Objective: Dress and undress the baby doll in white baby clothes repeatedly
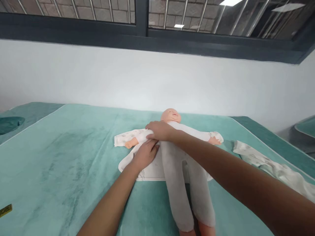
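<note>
A baby doll (171, 115) lies on its back, dressed in white long-sleeved clothing with white leggings (173, 183). Beneath it a white printed baby jacket (151, 172) is spread out; one of its sleeves (120, 139) lies under the doll's arm on the left. My right hand (161, 130) reaches across the doll's body, its fingers bent around the white sleeve near the left-hand shoulder. Just below, my left hand (147, 154) is curled at the doll's side, with its fingertips partly hidden and what they grip unclear.
A crumpled white printed garment (273, 162) lies on the right of the green padded mat (81, 157). A small yellow strip (6, 210) is at the lower left. Behind the mat rises a white wall (123, 78) below a dark-framed window (141, 19).
</note>
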Demonstrator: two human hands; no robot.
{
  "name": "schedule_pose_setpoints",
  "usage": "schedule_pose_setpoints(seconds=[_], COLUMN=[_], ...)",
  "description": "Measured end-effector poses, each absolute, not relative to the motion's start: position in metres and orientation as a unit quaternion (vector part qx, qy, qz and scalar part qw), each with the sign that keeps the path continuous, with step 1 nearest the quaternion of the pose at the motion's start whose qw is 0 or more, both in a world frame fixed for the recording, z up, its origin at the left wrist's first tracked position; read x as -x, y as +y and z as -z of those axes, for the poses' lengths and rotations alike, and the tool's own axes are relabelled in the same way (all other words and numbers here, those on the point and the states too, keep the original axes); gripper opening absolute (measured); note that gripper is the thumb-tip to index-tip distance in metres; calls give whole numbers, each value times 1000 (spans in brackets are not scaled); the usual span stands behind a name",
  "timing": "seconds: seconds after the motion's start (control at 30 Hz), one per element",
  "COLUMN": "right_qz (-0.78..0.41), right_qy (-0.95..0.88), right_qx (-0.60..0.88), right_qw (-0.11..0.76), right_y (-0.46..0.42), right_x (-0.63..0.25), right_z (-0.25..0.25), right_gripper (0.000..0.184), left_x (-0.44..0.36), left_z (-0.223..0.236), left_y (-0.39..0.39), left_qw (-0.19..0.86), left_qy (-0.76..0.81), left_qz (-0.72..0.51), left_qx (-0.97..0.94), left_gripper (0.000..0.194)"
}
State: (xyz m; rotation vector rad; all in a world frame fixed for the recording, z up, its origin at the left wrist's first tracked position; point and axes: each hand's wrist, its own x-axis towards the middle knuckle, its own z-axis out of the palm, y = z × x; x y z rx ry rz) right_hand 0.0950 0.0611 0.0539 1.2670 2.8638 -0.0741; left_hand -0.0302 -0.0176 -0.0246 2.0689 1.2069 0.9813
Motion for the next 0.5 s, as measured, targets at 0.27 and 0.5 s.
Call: schedule_pose_setpoints(seconds=[0.27, 0.5], right_qz=[1, 128], right_qy=[928, 891], right_qx=[-371, -421], right_qw=[15, -108], right_y=[59, 57], right_x=[-75, -99], right_z=[-45, -52], right_gripper=[37, 43], left_x=[33, 52], left_z=[37, 32], left_y=[-13, -2], left_qw=[142, 123], left_qy=[474, 676], left_qz=[-302, -369], left_qx=[-815, -626], left_gripper=[38, 26])
